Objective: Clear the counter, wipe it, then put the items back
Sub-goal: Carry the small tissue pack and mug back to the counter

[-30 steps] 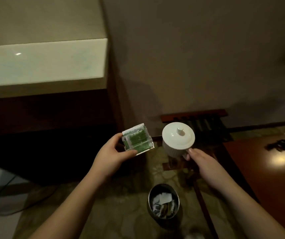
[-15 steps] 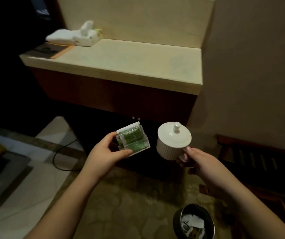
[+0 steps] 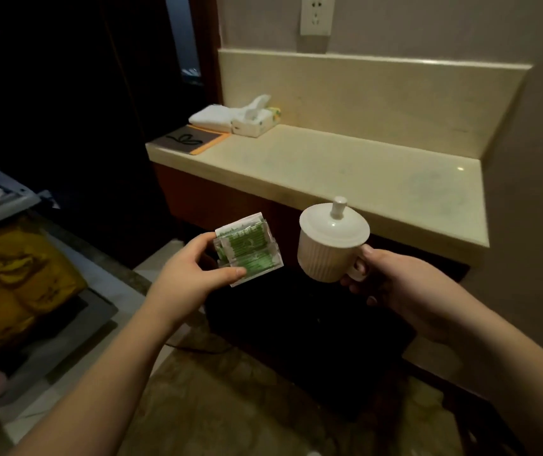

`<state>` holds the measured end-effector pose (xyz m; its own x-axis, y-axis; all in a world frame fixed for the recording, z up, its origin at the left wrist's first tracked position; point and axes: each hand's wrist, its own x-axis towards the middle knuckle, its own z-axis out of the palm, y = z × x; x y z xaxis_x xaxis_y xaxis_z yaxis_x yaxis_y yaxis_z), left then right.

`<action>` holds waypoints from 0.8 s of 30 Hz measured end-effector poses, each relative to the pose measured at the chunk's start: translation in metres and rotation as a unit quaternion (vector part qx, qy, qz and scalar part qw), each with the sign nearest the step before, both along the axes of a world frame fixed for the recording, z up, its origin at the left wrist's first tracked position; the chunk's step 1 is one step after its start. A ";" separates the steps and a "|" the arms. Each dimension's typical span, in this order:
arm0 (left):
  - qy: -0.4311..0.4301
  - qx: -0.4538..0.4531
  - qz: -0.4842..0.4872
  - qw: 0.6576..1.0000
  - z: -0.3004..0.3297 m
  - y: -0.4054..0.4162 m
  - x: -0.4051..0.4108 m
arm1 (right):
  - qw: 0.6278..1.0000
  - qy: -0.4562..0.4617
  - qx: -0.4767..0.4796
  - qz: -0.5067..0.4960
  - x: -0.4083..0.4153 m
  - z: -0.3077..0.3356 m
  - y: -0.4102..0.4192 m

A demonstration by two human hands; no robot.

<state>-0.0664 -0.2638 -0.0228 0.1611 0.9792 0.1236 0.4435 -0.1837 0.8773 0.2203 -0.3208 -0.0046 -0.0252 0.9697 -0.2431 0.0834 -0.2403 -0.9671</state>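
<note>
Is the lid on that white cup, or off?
On. The lid sits flush on the white cup, knob up, held roughly upright by its handle in the right hand. Contents: cannot tell.

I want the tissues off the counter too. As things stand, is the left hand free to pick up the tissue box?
Probably not yet. The left hand already holds the clear box of green tea packets, and the tissue box sits at the counter's far left end, well beyond it.

Left hand (image 3: 194, 278) holds tea-bag box (image 3: 248, 251); right hand (image 3: 395, 287) holds lidded cup (image 3: 332, 248).
</note>
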 end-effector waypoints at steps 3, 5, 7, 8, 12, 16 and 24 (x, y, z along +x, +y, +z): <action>-0.003 0.022 0.021 1.000 0.019 0.036 -0.002 | 1.000 0.016 0.004 0.017 0.004 0.024 0.044; 0.007 0.038 0.036 0.999 0.031 0.063 -0.002 | 1.000 0.014 0.014 0.024 0.008 0.039 0.074; 0.010 0.050 0.047 0.998 0.041 0.088 0.001 | 0.999 0.011 0.024 0.047 0.013 0.052 0.105; 0.008 0.053 0.052 0.997 0.046 0.101 0.004 | 0.998 0.010 0.027 0.055 0.016 0.056 0.120; -0.011 0.052 0.066 0.996 0.065 0.141 0.014 | 0.997 -0.019 0.038 0.069 0.028 0.069 0.176; -0.015 0.043 0.069 0.997 0.072 0.178 0.019 | 0.997 -0.002 0.040 0.070 0.031 0.073 0.217; 0.040 0.011 0.082 0.996 0.074 0.249 0.007 | 0.999 0.025 0.018 0.033 0.021 0.064 0.274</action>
<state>-0.0598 -0.0147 0.0510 0.0093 0.9903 0.1388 0.5371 -0.1221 0.8346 0.2408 -0.0466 0.0599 -0.0997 0.9735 -0.2056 0.0497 -0.2015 -0.9782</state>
